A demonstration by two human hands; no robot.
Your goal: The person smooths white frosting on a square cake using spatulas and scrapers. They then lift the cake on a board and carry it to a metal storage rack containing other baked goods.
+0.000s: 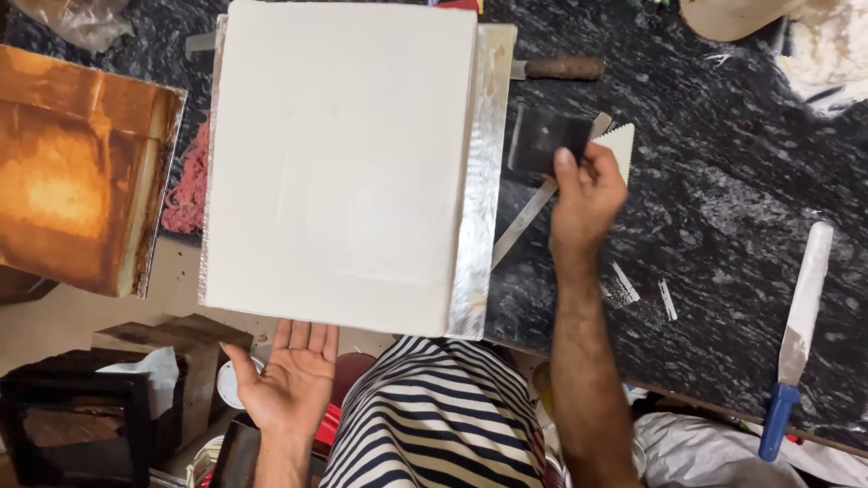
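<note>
A large rectangular cake (339, 163) covered in smooth white icing sits on a silver foil board (479, 208) that juts over the counter's front edge. My left hand (287, 380) is open, palm up, just below the board's near edge. My right hand (588, 190) reaches over the dark stone counter (723, 199) to the right of the cake and grips a flat dark scraper (541, 140). A cream toothed comb scraper (617, 143) lies under that hand, beside a metal blade (523, 221).
A blue-handled palette knife (796, 334) lies at the right. A wooden-handled knife (561, 68) pokes out behind the board. A browned baking tin (77, 172) stands at the left, with pink shreds (188, 190) beside it. Dark boxes (81, 416) sit below left.
</note>
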